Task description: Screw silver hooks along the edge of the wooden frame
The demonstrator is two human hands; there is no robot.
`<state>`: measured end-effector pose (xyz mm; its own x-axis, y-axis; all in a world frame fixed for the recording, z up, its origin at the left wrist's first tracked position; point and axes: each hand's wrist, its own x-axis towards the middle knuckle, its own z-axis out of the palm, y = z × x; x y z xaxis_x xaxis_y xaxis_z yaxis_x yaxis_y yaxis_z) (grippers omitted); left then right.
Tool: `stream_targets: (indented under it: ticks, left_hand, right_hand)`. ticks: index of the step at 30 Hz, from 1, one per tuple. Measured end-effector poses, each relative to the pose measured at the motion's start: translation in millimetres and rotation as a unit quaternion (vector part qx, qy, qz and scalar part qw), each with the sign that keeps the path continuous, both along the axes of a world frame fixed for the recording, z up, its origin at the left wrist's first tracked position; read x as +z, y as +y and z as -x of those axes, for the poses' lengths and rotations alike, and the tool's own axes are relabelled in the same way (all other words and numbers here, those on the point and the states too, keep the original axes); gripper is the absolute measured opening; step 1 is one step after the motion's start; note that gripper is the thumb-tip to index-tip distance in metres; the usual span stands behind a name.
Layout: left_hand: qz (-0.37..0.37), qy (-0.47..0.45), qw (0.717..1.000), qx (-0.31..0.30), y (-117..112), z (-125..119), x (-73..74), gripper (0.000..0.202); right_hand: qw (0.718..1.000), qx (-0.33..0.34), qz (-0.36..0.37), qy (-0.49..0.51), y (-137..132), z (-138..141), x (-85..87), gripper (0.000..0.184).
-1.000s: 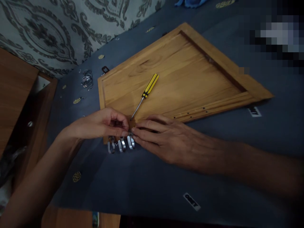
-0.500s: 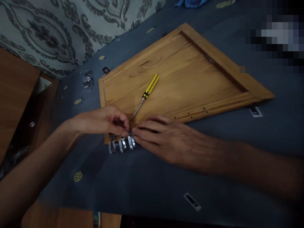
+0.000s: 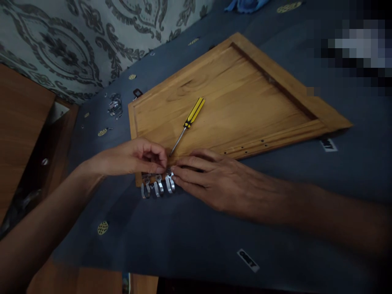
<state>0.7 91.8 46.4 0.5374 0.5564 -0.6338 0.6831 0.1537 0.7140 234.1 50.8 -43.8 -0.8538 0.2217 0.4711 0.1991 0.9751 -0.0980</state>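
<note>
Both hands meet at the near corner of the wooden panel (image 3: 245, 102), where a metal hook strip (image 3: 157, 185) with three curved, shiny hooks hangs just over the panel's edge onto the blue cloth (image 3: 183, 237). The left hand (image 3: 131, 157) has its grip pinched tight, thumb against forefinger, right at the strip's top. Whatever sits between the tips is too small and dim to make out; it may be a screw. The right hand (image 3: 211, 179) lies flat with its grip spread, fingers long and straight, the tips touching the strip's right end and closed around nothing.

The risk, as I judge it, is the pinch letting go: a small part dropped here would fall onto dark, soft cloth and be hard to find in this light. The strip itself is smooth metal on varnished wood, so a sideways push from the right fingertips could slide it askew.

The panel is warm, grained timber with a raised frame and a row of small holes along its near rail. A screwdriver (image 3: 190, 120) with a yellow-and-black handle and thin steel shaft lies on it, tip pointing at the hands. A heap of loose hardware (image 3: 114, 107) glints well apart, far left.
</note>
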Motion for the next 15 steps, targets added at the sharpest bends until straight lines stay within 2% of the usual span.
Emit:
stream_targets:
  ticks: [3, 6, 8, 10, 13, 15]
  left_hand:
    - [-0.069, 0.011, 0.997, 0.023, -13, 4, 4.4, 0.006]
    - [-0.185, 0.046, 0.982, 0.002, -28, 5, 7.3, 0.008]
    - [-0.270, 0.060, 0.960, -0.043, -35, 3, 7.4, 0.008]
    - [-0.320, 0.059, 0.940, -0.104, -38, -1, 7.3, 0.011]
    - [-0.335, 0.051, 0.923, -0.184, -35, -7, 8.6, 0.013]
    - [-0.336, 0.047, 0.916, -0.216, -31, -10, 10.2, 0.014]
  right_hand:
    - [1.000, 0.004, 0.011, 0.008, 0, 1, -0.4, 0.034]
    - [1.000, 0.013, 0.021, 0.006, 1, 1, -0.3, 0.033]
    - [1.000, 0.014, 0.024, 0.011, 1, 0, -0.4, 0.033]
    - [1.000, 0.008, 0.019, 0.008, 2, 0, -0.4, 0.032]
    - [1.000, 0.005, 0.010, -0.007, 1, 0, 0.1, 0.030]
    - [1.000, 0.007, 0.012, -0.011, 1, 0, 0.7, 0.030]
